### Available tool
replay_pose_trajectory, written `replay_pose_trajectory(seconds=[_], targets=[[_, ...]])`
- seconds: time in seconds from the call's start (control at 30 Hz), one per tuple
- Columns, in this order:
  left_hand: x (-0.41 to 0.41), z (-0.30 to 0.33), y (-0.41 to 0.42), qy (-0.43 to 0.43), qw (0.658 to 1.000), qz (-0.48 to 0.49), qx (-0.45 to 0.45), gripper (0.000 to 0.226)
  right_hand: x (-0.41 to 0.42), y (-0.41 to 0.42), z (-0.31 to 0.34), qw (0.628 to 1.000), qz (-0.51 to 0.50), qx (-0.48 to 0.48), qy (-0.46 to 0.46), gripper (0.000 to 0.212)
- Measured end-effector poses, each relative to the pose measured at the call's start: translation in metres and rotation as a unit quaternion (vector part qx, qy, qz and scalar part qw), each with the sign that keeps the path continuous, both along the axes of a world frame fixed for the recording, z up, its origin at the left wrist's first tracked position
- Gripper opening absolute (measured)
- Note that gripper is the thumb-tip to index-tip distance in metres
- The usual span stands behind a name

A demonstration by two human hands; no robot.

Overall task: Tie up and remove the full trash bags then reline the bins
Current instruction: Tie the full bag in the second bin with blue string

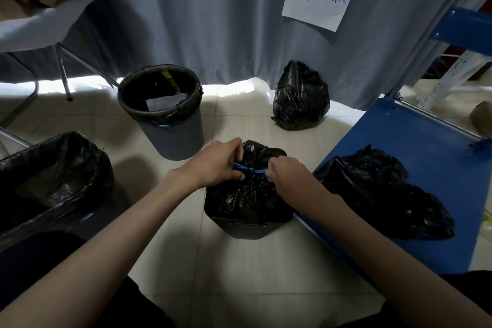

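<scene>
I am tying the bag that sits in the small black bin right in front of me. My left hand pinches one end of the blue string and my right hand pinches the other end. I pull them apart so the top of the bag bunches up tight and nothing can fall out. The bag is left in its bin, so the bin holds it steady while I pull.

Behind the small bin, against the curtain, sits a tied bag. I think it waits there out of the way. Behind the small bin and to the left stands the grey bin, with a liner and some trash inside. To the left of the small bin is a big bin with its black bag wide open. To the right of the small bin, loose black bags lie on a blue shelf, near enough to grab for lining. I think the knot comes next, then I lift the bag out.
</scene>
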State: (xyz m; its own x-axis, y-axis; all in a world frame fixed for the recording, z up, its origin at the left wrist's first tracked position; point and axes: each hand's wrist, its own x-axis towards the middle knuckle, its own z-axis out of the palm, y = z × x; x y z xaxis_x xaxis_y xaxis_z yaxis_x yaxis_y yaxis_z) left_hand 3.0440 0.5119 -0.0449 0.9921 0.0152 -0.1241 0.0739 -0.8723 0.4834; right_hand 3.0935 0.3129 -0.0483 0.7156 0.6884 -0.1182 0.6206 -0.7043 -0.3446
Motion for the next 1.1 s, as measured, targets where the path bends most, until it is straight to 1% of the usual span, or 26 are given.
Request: replay_pose_trajectory(seconds=[0.07, 0.13, 0.23, 0.33, 0.43, 0.53, 0.6, 0.67, 0.7, 0.73, 0.8, 0.87, 1.0, 1.1], targets=[[0.001, 0.002, -0.004, -0.026, 1.000, 0.011, 0.003, 0.036, -0.003, 0.000, 0.004, 0.999, 0.006, 0.028, -0.022, 0.028], [0.001, 0.003, -0.008, -0.047, 0.999, 0.019, 0.006, 0.033, -0.007, 0.002, 0.008, 0.997, 0.007, 0.069, -0.025, 0.034], [0.002, -0.002, -0.013, -0.060, 0.997, 0.032, 0.048, 0.023, -0.007, 0.007, 0.006, 0.993, -0.015, 0.117, -0.025, 0.043], [0.003, -0.009, -0.018, -0.074, 0.991, 0.049, 0.097, 0.020, -0.009, 0.008, 0.006, 0.993, 0.012, 0.119, 0.010, 0.045], [0.002, -0.010, -0.017, -0.083, 0.991, 0.074, 0.080, 0.027, -0.013, 0.005, 0.004, 0.993, 0.049, 0.081, 0.073, 0.046], [0.005, -0.008, -0.007, -0.049, 0.994, 0.066, 0.073, 0.024, -0.009, 0.002, 0.000, 0.994, 0.042, 0.057, 0.077, 0.046], [0.006, -0.002, -0.002, -0.004, 0.999, 0.032, 0.020, 0.034, -0.004, -0.001, 0.003, 0.995, 0.024, 0.072, 0.059, 0.046], [0.005, 0.006, 0.000, 0.021, 0.994, 0.008, -0.109, 0.046, -0.001, -0.003, 0.006, 0.995, 0.016, 0.089, 0.038, 0.045], [0.004, 0.010, -0.001, 0.019, 0.985, 0.000, -0.174, 0.049, 0.001, -0.004, 0.007, 0.995, 0.014, 0.094, 0.031, 0.045], [0.004, 0.012, -0.001, 0.011, 0.976, -0.004, -0.218, 0.049, 0.001, -0.005, 0.008, 0.995, 0.010, 0.098, 0.025, 0.045], [0.005, 0.009, -0.001, -0.004, 0.969, -0.013, -0.247, 0.046, 0.000, -0.005, 0.008, 0.995, 0.009, 0.098, 0.015, 0.045], [0.007, 0.001, 0.002, -0.010, 0.973, -0.001, -0.232, 0.045, -0.003, -0.004, 0.010, 0.996, 0.026, 0.088, 0.014, 0.045], [0.010, -0.016, 0.007, -0.045, 0.989, 0.043, -0.137, 0.047, -0.010, -0.001, 0.009, 0.994, 0.085, 0.067, 0.015, 0.046], [0.009, -0.027, 0.009, -0.062, 0.991, 0.058, -0.100, 0.049, -0.009, 0.000, 0.006, 0.993, 0.109, 0.034, 0.034, 0.044]])
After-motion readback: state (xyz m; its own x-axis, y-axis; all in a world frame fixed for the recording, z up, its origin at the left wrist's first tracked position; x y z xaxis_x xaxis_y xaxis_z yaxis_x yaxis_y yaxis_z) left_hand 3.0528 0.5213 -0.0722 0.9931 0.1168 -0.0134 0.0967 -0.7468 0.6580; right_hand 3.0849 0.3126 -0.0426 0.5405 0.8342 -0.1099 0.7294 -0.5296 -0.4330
